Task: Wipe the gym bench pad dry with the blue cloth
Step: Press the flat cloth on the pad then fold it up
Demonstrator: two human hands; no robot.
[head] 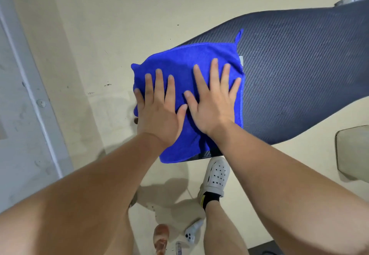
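The blue cloth (185, 63) lies spread over the near left end of the dark, ribbed gym bench pad (299, 71), with its left edge draped over the end of the pad. My left hand (159, 111) lies flat on the left part of the cloth, fingers straight and spread. My right hand (213, 99) presses flat beside it on the right part of the cloth, fingers splayed too. The two thumbs almost touch. The pad runs away to the upper right, bare of cloth there.
Beige floor surrounds the bench. My foot in a white clog (215, 175) stands under the pad's near edge. A small white object (192, 232) and a brownish one (160, 236) lie on the floor below. A grey door frame (30, 75) runs along the left.
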